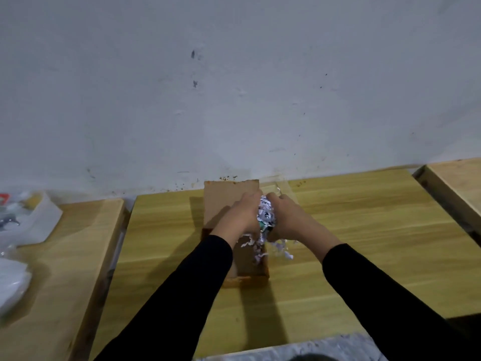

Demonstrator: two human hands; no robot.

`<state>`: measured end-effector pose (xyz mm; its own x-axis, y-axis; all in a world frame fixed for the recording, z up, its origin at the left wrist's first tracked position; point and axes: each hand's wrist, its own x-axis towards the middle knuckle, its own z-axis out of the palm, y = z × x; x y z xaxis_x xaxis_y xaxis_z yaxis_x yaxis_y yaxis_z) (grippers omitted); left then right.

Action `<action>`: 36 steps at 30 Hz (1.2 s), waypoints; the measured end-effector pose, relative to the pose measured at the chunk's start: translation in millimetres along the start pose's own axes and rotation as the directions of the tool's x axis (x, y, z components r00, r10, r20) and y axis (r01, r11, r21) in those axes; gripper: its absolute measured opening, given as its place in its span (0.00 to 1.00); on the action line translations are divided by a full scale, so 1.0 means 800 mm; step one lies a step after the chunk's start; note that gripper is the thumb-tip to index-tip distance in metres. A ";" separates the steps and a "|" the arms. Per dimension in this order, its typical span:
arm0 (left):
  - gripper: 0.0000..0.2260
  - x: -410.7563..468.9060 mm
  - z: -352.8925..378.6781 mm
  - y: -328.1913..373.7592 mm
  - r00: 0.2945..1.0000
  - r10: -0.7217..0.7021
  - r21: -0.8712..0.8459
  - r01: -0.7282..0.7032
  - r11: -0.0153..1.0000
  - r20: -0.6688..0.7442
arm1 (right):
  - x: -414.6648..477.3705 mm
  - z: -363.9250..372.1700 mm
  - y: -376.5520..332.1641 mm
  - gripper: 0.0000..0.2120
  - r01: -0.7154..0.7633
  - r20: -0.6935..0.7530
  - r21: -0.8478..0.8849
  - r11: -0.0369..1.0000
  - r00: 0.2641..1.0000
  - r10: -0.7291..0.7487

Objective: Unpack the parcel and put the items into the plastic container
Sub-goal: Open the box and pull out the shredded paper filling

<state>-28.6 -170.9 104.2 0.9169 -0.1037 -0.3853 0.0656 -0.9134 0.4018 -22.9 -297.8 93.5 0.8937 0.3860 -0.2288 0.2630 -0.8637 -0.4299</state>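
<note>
An open brown cardboard parcel [247,269] lies on the middle wooden table, its lid flap [226,196] standing up at the far end. My left hand [240,216] and my right hand [287,217] press together around a wad of shredded white paper [265,217], held above the parcel's far right part. Something green shows inside the wad. Loose shreds [283,252] hang and trail down over the parcel's right wall. A clear plastic container [279,186] stands just behind my right hand, by the wall; most of it is hidden.
A second wooden table [65,256] on the left carries white plastic bags [28,217] and a white bundle [10,285]. Another wooden surface [458,183] sits at the right. The grey wall runs right behind the tables. A grey slab [312,347] lies at the near edge.
</note>
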 end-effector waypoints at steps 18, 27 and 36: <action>0.45 0.077 0.223 0.142 0.934 0.239 -0.119 -0.214 0.969 0.265 | -0.092 0.086 0.272 0.42 -0.248 0.047 0.234 0.940 0.969 0.244; 0.47 0.098 0.214 0.111 0.948 0.225 -0.019 -0.226 0.974 0.224 | -0.079 0.086 0.268 0.45 -0.263 -0.035 0.248 0.932 0.959 0.280; 0.44 0.085 0.198 0.111 0.939 0.252 -0.059 -0.245 0.968 0.236 | -0.101 0.047 0.258 0.40 -0.268 -0.021 0.174 0.948 0.961 0.275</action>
<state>-22.4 -321.1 -18.0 0.7842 -0.4200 -0.4567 -0.1374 -0.8353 0.5323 -54.2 -495.0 -9.7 0.9391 0.1263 -0.3196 -0.0530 -0.8657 -0.4978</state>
